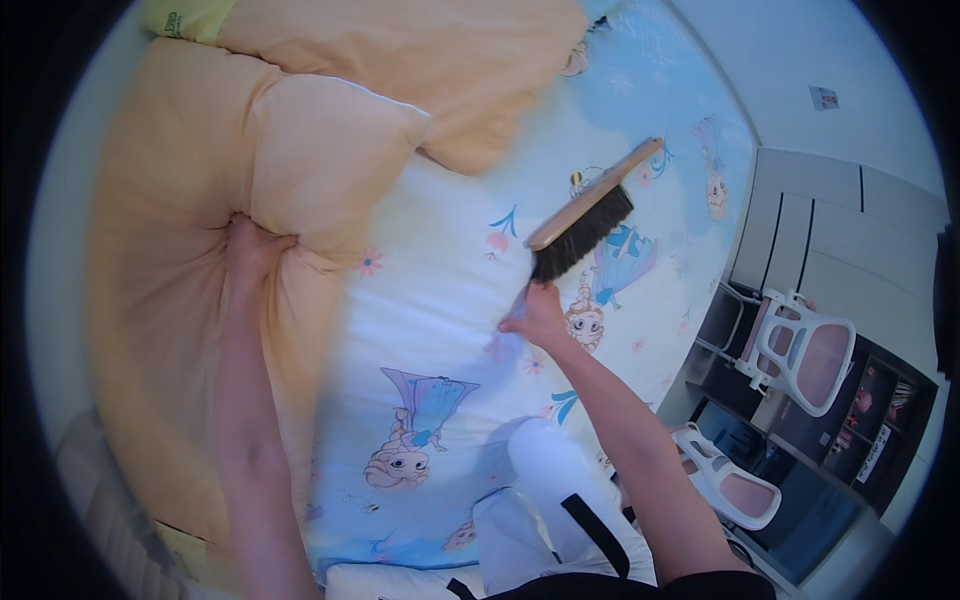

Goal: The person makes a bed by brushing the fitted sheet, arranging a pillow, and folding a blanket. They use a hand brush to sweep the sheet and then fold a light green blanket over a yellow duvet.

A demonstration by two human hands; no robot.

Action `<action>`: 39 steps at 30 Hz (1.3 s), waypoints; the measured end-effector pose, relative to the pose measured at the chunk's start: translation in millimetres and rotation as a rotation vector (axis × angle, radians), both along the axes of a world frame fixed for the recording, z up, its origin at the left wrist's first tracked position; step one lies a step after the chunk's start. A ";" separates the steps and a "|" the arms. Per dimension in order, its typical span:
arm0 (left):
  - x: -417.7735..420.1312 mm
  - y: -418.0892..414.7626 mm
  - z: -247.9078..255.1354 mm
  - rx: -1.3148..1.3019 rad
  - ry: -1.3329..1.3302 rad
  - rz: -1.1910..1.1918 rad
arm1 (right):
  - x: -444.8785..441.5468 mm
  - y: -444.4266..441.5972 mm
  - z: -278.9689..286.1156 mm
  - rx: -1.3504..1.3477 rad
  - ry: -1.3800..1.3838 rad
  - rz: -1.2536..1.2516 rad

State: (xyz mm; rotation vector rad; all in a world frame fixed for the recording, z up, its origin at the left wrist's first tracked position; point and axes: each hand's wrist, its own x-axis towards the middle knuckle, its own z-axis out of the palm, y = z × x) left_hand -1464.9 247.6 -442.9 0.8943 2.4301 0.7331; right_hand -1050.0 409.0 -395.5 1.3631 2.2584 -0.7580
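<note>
My left hand (259, 244) grips a fold of a peach-orange quilt (172, 150), its fingers sunk in the gathered cloth. The quilt runs down the left side of the bed, and one corner of it is folded over above my hand. My right hand (541, 315) rests on the blue-and-white printed bed sheet (442, 300), thumb spread away and nothing seen in its grasp. Just beyond its fingertips lies a bed brush (585, 206) with a wooden handle and dark bristles. The bristles' near end meets or hides the fingertips.
More orange bedding (420, 45) lies across the far end. My white-clad knee (551, 457) presses on the bed near me. To the right stand two white chairs (806, 356) with pink backs, a dark shelf unit (862, 420) and pale cabinets (832, 217). A wall borders the left.
</note>
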 end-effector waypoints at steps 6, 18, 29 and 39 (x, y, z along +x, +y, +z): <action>-2.6 5.7 -4.8 -0.093 -0.110 -0.008 | 4.3 4.2 -17.3 0.029 -0.023 0.034; 86.9 -3.0 45.3 -0.229 0.147 0.412 | -1.1 12.5 -13.3 -0.043 -0.075 -0.013; 436.4 61.2 77.8 -0.440 -0.081 0.478 | 112.0 177.4 45.0 -0.506 0.453 0.146; 421.5 64.8 46.1 -0.656 -0.113 0.572 | 6.1 342.8 -2.5 0.280 -0.140 0.939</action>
